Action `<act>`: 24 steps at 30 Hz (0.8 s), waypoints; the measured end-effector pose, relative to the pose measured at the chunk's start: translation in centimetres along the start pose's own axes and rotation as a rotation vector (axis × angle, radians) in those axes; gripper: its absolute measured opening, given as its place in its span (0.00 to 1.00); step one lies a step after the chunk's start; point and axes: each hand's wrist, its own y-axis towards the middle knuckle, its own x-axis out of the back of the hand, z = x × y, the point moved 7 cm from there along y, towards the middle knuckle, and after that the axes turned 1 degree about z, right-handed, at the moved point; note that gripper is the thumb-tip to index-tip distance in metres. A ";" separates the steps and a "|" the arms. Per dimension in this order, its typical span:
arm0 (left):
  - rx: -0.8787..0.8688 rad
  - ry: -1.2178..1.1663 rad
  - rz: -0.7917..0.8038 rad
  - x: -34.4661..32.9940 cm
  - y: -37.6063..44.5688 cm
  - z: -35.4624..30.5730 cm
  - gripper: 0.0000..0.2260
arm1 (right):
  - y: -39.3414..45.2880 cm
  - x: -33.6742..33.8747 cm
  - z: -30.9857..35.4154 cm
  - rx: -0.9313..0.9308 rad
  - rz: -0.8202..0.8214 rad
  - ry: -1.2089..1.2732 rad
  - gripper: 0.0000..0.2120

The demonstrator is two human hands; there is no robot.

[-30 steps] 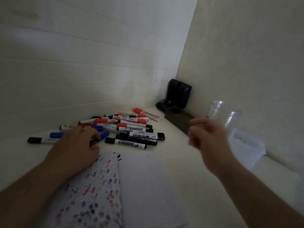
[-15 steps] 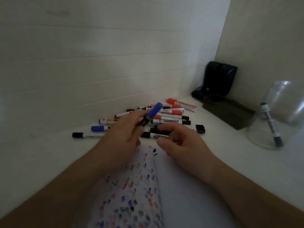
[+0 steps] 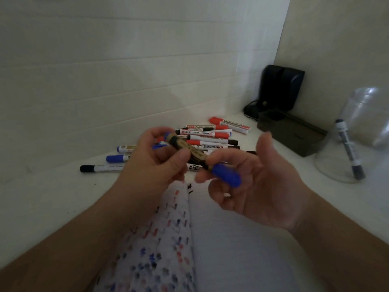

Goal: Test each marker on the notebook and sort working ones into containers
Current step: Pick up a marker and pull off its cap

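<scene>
A blue-capped marker (image 3: pixel 189 151) with a dark and gold barrel is held above the open notebook (image 3: pixel 231 249). My left hand (image 3: pixel 151 165) grips the barrel. My right hand (image 3: pixel 263 190) curls its fingers round the blue cap (image 3: pixel 227 175), with the thumb raised apart. Behind the hands lies a pile of red, blue and black markers (image 3: pixel 210 135). The notebook's left page (image 3: pixel 160 249) is covered with short coloured test strokes. At the right, a clear container (image 3: pixel 328 167) holds one dark-capped marker (image 3: pixel 348 148).
A second clear jar (image 3: pixel 370 114) stands behind the first at the right edge. A dark box (image 3: pixel 294 133) and a black device (image 3: pixel 280 89) with a cable sit in the corner. White walls close off the back and right of the table.
My left hand picked a blue marker out of the pile and turned it so the cap points right. My right hand came back from the container and closed its fingers on the cap.
</scene>
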 end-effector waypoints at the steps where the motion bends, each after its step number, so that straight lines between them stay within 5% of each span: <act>1: 0.042 -0.080 -0.049 0.4 0.2 0.4 0.20 | 0.1 -0.1 -0.1 -0.028 -0.016 -0.029 0.27; 5: 0.064 0.116 -0.031 0.3 -0.1 1.2 0.12 | 1.2 1.6 -0.7 0.027 -0.386 -0.453 0.12; 7: 0.062 0.183 0.041 -0.5 -0.7 1.1 0.13 | 1.6 2.4 -0.8 0.093 -0.491 -0.452 0.12; 10: -0.095 0.567 0.222 -2.0 -1.5 0.7 0.17 | 1.8 2.9 -1.0 0.144 -0.467 -0.338 0.24; 13: -0.208 0.901 0.353 -3.1 -1.9 0.8 0.21 | 1.6 2.3 -0.8 0.175 -0.439 -0.423 0.17; 19: -0.232 1.016 0.323 -2.1 -1.2 0.6 0.03 | 1.2 1.8 -0.3 0.209 -0.484 -0.432 0.09; 24: -0.327 0.990 0.363 -2.7 -1.9 0.3 0.13 | 1.2 1.3 0.0 0.210 -0.482 -0.392 0.05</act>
